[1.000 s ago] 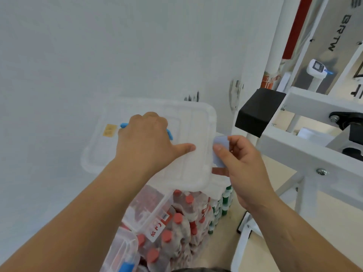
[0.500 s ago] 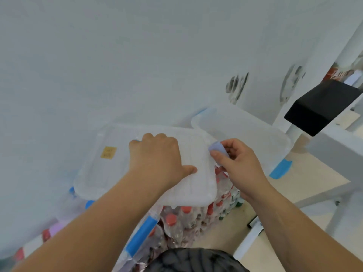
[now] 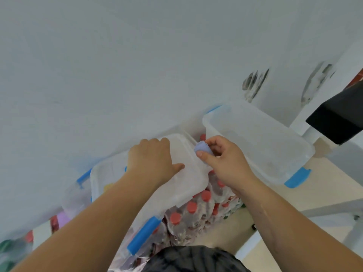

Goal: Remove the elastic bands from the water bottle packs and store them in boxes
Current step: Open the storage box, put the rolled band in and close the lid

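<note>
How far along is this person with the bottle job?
Early, it seems. Done: little to see; the open box shows nothing stored inside. In hand: the right hand pinches a small bluish piece, possibly a band, while the left hand grips a clear lid. Left: storing that piece, then the red-capped bottle packs below.

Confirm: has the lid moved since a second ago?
Yes: the lid shifted left, clear of the open box, whose corner it overlapped; a gap shows now.
</note>
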